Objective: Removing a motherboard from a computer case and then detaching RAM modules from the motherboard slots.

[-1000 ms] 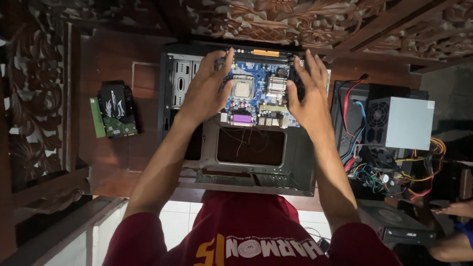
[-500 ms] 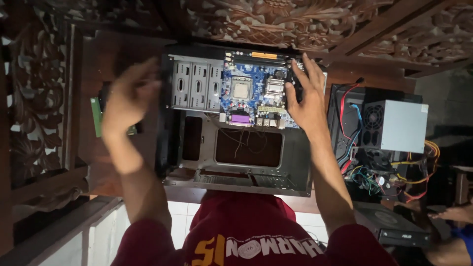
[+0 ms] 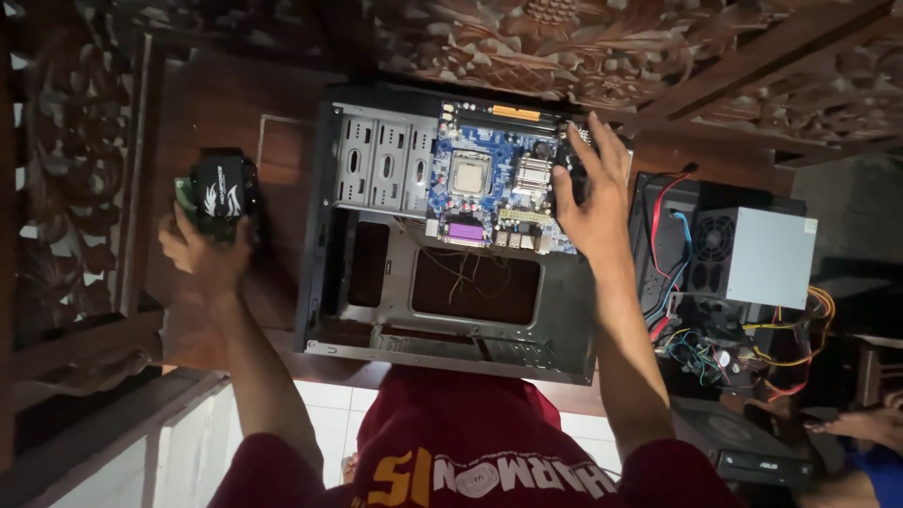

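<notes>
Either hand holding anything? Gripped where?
Left hand grips the black card by its near end. Right hand holds nothing, resting on the motherboard edge.

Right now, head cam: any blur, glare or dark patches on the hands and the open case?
Head view: dim, warm light; blue motherboard sharp and best lit; left hand on the black card with green edge is shadowed, slightly soft; right hand clear; no glare.

Open black computer case (image 3: 451,320): matt painted sheet metal, bare grey steel drive bays. Blue motherboard (image 3: 499,193): glossy laminate with shiny metal socket. Black graphics card (image 3: 218,193): matt plastic shroud. Dark brown table (image 3: 216,122): smooth wood. Carved panels (image 3: 527,42): rough wood.
</notes>
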